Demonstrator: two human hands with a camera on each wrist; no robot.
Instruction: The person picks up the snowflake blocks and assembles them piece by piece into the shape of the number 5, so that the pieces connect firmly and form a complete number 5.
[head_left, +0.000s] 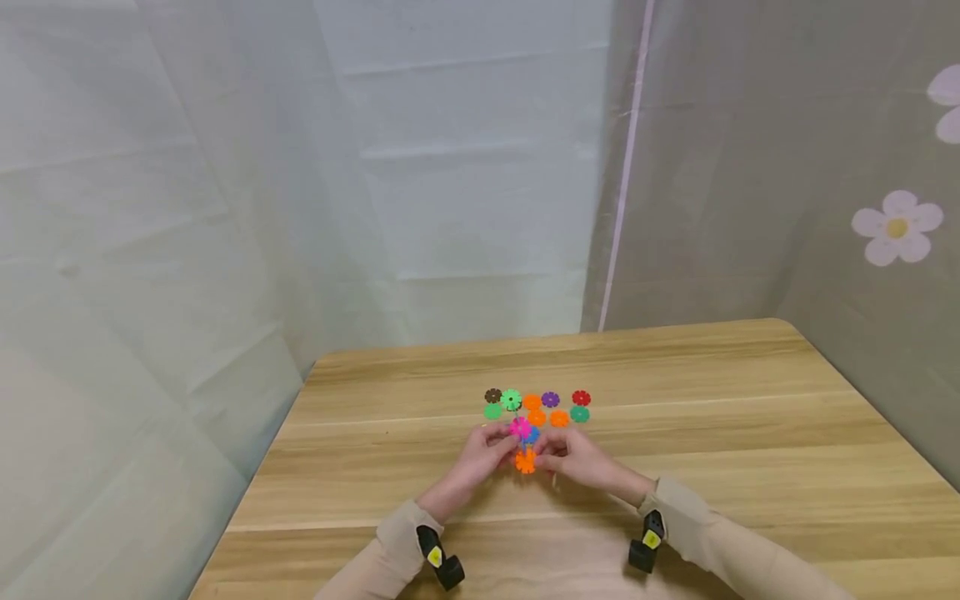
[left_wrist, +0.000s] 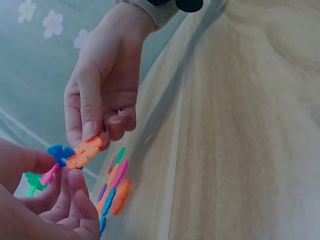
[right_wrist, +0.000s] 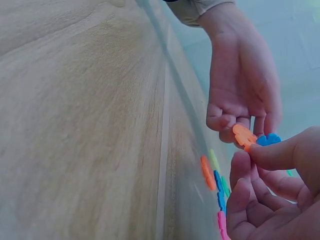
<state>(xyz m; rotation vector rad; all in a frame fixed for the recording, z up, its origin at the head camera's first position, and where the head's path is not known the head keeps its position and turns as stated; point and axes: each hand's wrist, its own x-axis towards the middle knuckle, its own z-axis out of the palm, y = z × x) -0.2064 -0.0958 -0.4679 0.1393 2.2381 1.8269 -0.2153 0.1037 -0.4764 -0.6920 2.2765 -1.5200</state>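
Both hands hold a small chain of notched plastic snowflake discs above the table. My left hand grips it around the blue disc, beside a pink disc. From the other side my right hand pinches the orange disc between thumb and fingers. In the left wrist view, blue and orange touch at their edges; how deep their slots fit cannot be seen. A light green disc stands at the chain's far end. Fingers partly hide the joints.
Loose discs lie on the wooden table just beyond the hands: brown, green, purple, red, teal and several orange. Pale curtains hang behind the table.
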